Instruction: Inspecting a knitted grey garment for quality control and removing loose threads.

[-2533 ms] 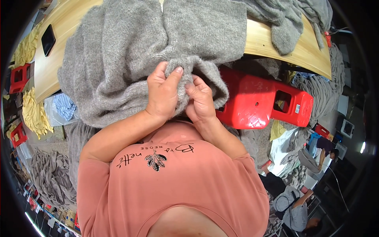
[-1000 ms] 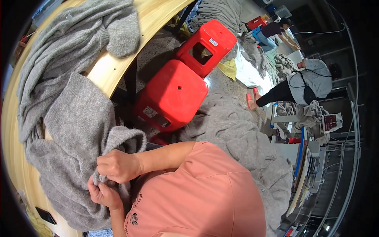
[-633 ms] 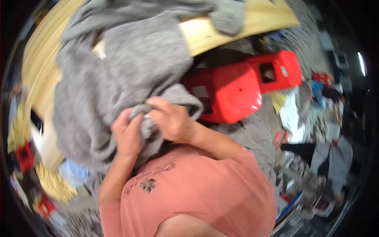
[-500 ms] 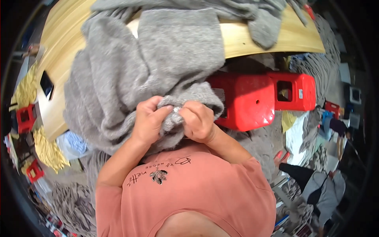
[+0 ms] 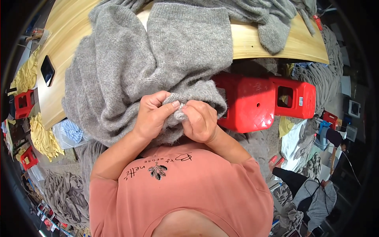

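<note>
1. Around you: pale wood worktop (image 5: 308,49), its edge bending across the upper part of the view. Black phone (image 5: 47,71) lies on it to your left, just beside the garment.
2. More grey knitwear (image 5: 274,33) is spread along the far right of the worktop, one rounded end hanging near its edge.
3. To your right, two red stools: the nearer stool (image 5: 254,104) lies right by the garment's open end, partly hidden by it; the farther stool (image 5: 296,98) adjoins it. They take up the space beside your right forearm.
4. Left, below the worktop: yellow cloth (image 5: 43,136) and pale blue cloth (image 5: 72,130). Lower left, a heap of grey-brown fabric (image 5: 65,193). Lower right, a co-worker in a grey top (image 5: 316,201), well apart from you.
5. The grey knit garment (image 5: 130,75) lies over the worktop's near edge, bunched down towards your chest; its folds cover much of that edge.
6. Your left hand (image 5: 153,112) has its fingers bent, thumb and forefinger closed on the knit edge.
7. Your right hand (image 5: 200,120) is curled in, its fingers pinching the same edge just beside the left thumb. A small pale bunch of knit shows between the hands; exact fingertip contact is hidden in the folds.
</note>
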Tool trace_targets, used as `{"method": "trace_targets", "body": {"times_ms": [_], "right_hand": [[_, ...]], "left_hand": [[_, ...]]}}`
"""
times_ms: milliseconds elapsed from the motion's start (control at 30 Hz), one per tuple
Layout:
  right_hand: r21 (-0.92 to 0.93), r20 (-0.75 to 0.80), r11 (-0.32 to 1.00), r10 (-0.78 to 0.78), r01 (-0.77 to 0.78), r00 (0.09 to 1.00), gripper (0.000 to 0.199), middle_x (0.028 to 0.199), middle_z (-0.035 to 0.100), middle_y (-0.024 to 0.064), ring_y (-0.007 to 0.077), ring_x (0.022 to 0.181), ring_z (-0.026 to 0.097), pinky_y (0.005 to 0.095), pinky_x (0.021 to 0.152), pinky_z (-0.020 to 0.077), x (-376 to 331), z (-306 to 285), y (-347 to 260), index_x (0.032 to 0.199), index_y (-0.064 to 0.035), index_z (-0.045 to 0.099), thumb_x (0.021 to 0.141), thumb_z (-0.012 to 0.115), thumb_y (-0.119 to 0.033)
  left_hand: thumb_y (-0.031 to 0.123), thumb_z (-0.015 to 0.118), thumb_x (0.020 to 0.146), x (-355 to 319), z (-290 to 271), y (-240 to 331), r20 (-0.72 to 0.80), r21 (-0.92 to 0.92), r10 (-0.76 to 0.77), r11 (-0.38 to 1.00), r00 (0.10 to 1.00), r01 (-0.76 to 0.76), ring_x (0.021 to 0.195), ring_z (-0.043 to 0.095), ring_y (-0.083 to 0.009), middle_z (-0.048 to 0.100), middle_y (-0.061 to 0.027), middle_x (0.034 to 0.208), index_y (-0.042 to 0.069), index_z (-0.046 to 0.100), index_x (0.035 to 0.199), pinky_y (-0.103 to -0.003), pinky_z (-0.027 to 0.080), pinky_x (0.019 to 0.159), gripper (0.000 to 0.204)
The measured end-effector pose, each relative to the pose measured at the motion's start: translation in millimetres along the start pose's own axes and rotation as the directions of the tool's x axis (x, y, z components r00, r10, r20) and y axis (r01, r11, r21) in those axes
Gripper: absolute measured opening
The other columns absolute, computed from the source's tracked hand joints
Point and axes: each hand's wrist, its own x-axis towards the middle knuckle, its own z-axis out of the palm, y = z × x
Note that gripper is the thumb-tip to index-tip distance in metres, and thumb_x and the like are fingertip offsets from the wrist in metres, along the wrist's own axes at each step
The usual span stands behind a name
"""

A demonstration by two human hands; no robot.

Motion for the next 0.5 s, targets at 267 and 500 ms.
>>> {"method": "trace_targets", "body": {"times_ms": [267, 500], "right_hand": [[0.197, 0.114, 0.94, 0.262, -0.28, 0.958, 0.022, 0.082, 0.058, 0.016, 0.0281, 0.07, 0.058, 0.0317, 0.063, 0.0478, 19.9, -5.9, 6.3, 0.081, 0.0026, 0.054, 0.06, 0.055, 0.009], [0.424, 0.581, 0.369, 0.59, -0.827, 0.561, 0.017, 0.076, 0.055, 0.001, 0.0057, 0.069, 0.048, 0.0208, 0.058, 0.0404, 29.2, -17.5, 19.0, 0.083, 0.0011, 0.055, 0.068, 0.055, 0.007]], "left_hand": [[-0.002, 0.057, 0.079, -6.1, -1.3, -4.4, -0.04, 0.331, 0.322, 0.898, 0.946, -0.292, 0.064, 0.05, -0.0021, 0.06, 0.0008, 0.071, -0.002, 0.061, 0.084, -0.019, 0.042, 0.055, 0.006], [-0.009, 0.055, 0.069, -2.1, -2.8, -0.1, 0.111, 0.585, 0.471, 0.681, 0.875, -0.441, 0.064, 0.059, -0.0142, 0.062, -0.009, 0.073, -0.001, 0.06, 0.082, -0.023, 0.046, 0.056, 0.017]]}}
